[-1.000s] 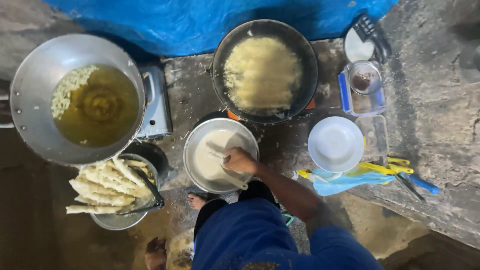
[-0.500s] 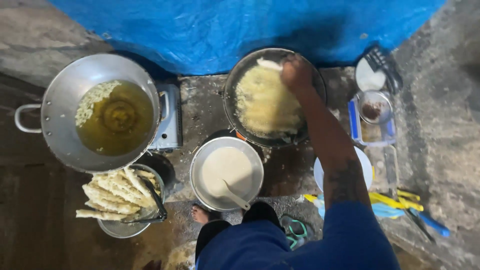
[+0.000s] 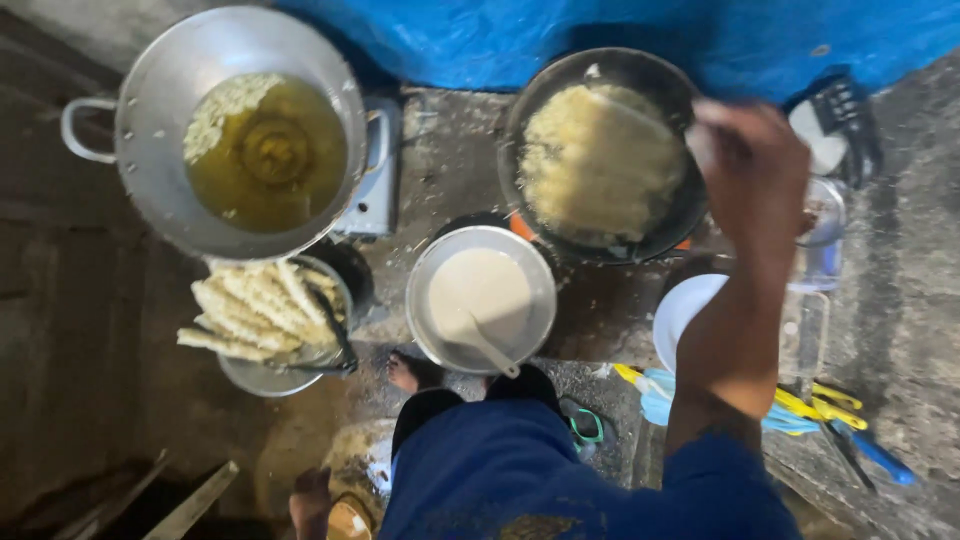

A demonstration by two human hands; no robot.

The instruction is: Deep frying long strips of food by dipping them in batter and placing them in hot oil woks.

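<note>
Dark frying pan point(image 3: 655, 240) holding a pale yellow, lacy sheet of batter point(image 3: 600, 160) sits at the upper middle of the stone counter, just in front of the blue tarpaulin point(image 3: 560, 40); the sheet nearly fills it, leaving a thin black margin at the rim.

Far left, a big metal wok point(image 3: 150, 150) of amber oil with a patch of pale crumbs floating at its upper left rests on a small grey stove point(image 3: 378, 190). Below it a metal bowl point(image 3: 260, 378) is heaped with pale fried sticks point(image 3: 255, 305), black tongs lying across it. Between wok and pan is a strip of bare, stained counter, the only free room. A round metal dish point(image 3: 425, 330) of creamy batter with a spoon point(image 3: 490, 345) in it stands just below the pan, near the person's knees.

Right hand point(image 3: 750, 170) hangs over the pan's right rim, blurred; its fingers look bunched together, but whether they pinch anything cannot be told. The forearm hides much of a white plate point(image 3: 680, 310) and part of a clear container behind it. Yellow and blue utensils point(image 3: 830, 410) lie at the lower right, partly cut off by the arm. The left hand is out of view.
</note>
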